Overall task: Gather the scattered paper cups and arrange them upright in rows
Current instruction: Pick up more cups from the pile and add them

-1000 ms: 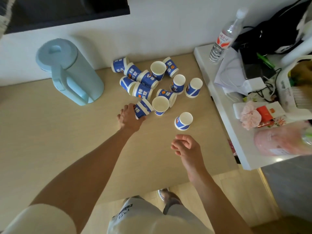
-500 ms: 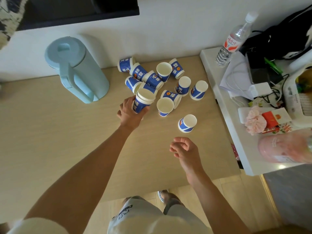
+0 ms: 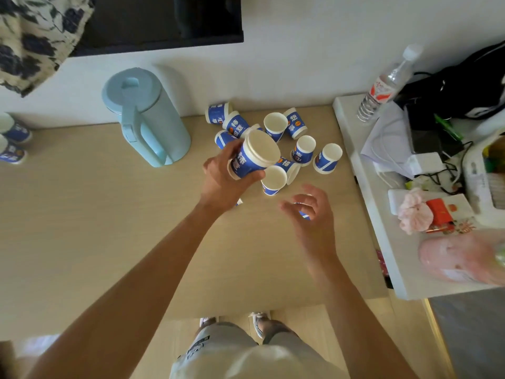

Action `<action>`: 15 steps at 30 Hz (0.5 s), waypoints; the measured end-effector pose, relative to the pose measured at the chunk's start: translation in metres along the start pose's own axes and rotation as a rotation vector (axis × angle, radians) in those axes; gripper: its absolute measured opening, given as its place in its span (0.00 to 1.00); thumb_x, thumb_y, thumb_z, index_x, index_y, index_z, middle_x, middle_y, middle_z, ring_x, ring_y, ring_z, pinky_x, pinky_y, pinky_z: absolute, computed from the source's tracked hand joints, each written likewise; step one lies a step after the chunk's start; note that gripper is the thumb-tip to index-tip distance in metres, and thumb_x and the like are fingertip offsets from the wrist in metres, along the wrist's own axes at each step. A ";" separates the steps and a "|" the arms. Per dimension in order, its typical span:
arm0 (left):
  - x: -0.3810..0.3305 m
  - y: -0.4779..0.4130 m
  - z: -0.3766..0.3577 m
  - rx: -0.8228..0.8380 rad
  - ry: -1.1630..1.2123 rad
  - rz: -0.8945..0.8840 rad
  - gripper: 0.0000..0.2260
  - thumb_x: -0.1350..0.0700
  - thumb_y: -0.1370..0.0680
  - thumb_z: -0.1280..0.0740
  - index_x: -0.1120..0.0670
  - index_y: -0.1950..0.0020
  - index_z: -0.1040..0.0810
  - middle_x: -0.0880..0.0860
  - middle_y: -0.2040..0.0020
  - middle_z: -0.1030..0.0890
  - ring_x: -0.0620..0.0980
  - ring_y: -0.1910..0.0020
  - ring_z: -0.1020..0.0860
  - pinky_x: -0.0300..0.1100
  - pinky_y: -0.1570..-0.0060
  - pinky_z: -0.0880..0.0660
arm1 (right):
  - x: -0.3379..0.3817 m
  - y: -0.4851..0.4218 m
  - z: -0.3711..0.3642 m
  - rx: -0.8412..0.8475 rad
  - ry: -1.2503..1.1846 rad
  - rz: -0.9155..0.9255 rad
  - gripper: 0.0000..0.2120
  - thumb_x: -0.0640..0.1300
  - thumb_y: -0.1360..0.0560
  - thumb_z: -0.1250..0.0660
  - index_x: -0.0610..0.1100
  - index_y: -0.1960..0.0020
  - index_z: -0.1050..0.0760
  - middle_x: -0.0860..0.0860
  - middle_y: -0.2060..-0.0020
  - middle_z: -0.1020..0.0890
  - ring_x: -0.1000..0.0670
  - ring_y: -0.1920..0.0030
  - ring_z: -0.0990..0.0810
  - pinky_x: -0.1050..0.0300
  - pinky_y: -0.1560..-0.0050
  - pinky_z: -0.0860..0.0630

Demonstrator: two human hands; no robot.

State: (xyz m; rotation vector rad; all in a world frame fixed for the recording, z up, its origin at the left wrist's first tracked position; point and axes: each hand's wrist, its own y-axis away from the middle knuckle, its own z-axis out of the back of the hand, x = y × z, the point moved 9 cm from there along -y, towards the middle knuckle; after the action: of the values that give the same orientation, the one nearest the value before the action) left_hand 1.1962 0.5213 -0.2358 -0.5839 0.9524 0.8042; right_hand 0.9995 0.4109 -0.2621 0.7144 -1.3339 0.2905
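Several blue-and-white paper cups lie and stand in a cluster (image 3: 303, 149) at the back of the wooden table (image 3: 109, 228). My left hand (image 3: 224, 181) grips one cup (image 3: 251, 157) and holds it above the table, mouth up, in front of the cluster. Just behind it an upright cup (image 3: 273, 179) stands on the table. My right hand (image 3: 311, 214) hovers with curved, spread fingers over a single cup (image 3: 304, 215), which is mostly hidden beneath it. Two more cups (image 3: 12, 142) stand at the table's far left edge.
A light blue pitcher (image 3: 147, 119) stands at the back left of the cluster. On the right, a white side table (image 3: 382, 242) carries a water bottle (image 3: 382, 88), cables, a black bag and packets. A wall runs behind the table.
My left hand has picked a lying cup up from the table and raised it mouth up. My right hand has moved forward over the single cup.
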 end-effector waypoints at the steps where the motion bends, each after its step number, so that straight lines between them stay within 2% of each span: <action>1: -0.004 0.011 0.001 0.010 0.004 -0.004 0.32 0.46 0.34 0.20 0.53 0.33 0.24 0.47 0.45 0.16 0.51 0.45 0.18 0.59 0.39 0.25 | 0.013 -0.002 -0.005 0.024 0.018 0.035 0.29 0.50 0.34 0.21 0.51 0.36 0.27 0.52 0.47 0.20 0.60 0.51 0.19 0.75 0.54 0.27; 4: -0.015 0.044 0.009 0.008 -0.004 -0.031 0.32 0.45 0.35 0.19 0.55 0.35 0.23 0.49 0.46 0.15 0.50 0.48 0.16 0.60 0.42 0.23 | 0.039 -0.004 -0.030 0.147 0.071 0.088 0.40 0.60 0.38 0.22 0.54 0.30 0.31 0.56 0.41 0.23 0.64 0.47 0.21 0.77 0.54 0.28; 6: -0.016 0.063 0.019 -0.018 -0.008 -0.016 0.31 0.49 0.35 0.17 0.54 0.36 0.22 0.48 0.47 0.15 0.50 0.50 0.16 0.60 0.43 0.23 | 0.049 -0.001 -0.049 0.232 0.104 0.107 0.45 0.65 0.42 0.25 0.52 0.28 0.32 0.56 0.40 0.23 0.60 0.42 0.21 0.76 0.54 0.27; 9: -0.017 0.087 0.047 -0.081 -0.029 0.022 0.30 0.51 0.36 0.16 0.53 0.37 0.22 0.46 0.48 0.15 0.47 0.51 0.16 0.58 0.44 0.22 | 0.055 0.014 -0.081 0.359 0.136 0.133 0.46 0.64 0.43 0.24 0.50 0.28 0.29 0.54 0.38 0.21 0.56 0.39 0.20 0.74 0.52 0.25; 10: -0.018 0.095 0.059 -0.107 -0.031 0.032 0.30 0.49 0.36 0.16 0.52 0.37 0.22 0.46 0.49 0.15 0.46 0.52 0.16 0.57 0.45 0.22 | 0.055 0.021 -0.091 0.395 0.146 0.139 0.45 0.63 0.42 0.23 0.50 0.29 0.29 0.54 0.37 0.20 0.56 0.39 0.20 0.70 0.48 0.22; 12: -0.021 0.110 0.083 -0.158 -0.026 0.043 0.32 0.43 0.37 0.18 0.53 0.38 0.21 0.46 0.49 0.15 0.46 0.53 0.16 0.53 0.49 0.20 | 0.054 0.034 -0.110 0.458 0.158 0.145 0.40 0.58 0.41 0.20 0.51 0.31 0.27 0.52 0.37 0.20 0.52 0.38 0.19 0.52 0.40 0.19; 13: -0.023 0.117 0.096 -0.182 -0.026 0.038 0.32 0.42 0.37 0.19 0.54 0.38 0.21 0.47 0.49 0.14 0.47 0.53 0.16 0.52 0.50 0.20 | 0.055 0.042 -0.119 0.489 0.155 0.147 0.39 0.57 0.40 0.20 0.51 0.32 0.26 0.51 0.38 0.19 0.51 0.39 0.19 0.46 0.40 0.19; 15: -0.023 0.132 0.121 -0.220 -0.036 0.028 0.32 0.45 0.38 0.17 0.55 0.38 0.21 0.49 0.49 0.14 0.49 0.53 0.15 0.53 0.51 0.19 | 0.058 0.060 -0.138 0.540 0.142 0.175 0.37 0.57 0.41 0.20 0.52 0.35 0.25 0.52 0.40 0.18 0.51 0.40 0.18 0.43 0.43 0.18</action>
State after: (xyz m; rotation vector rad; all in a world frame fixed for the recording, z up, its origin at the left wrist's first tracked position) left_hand 1.1395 0.6797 -0.1709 -0.7448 0.8458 0.9490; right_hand 1.0869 0.5302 -0.1972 1.0046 -1.1901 0.8484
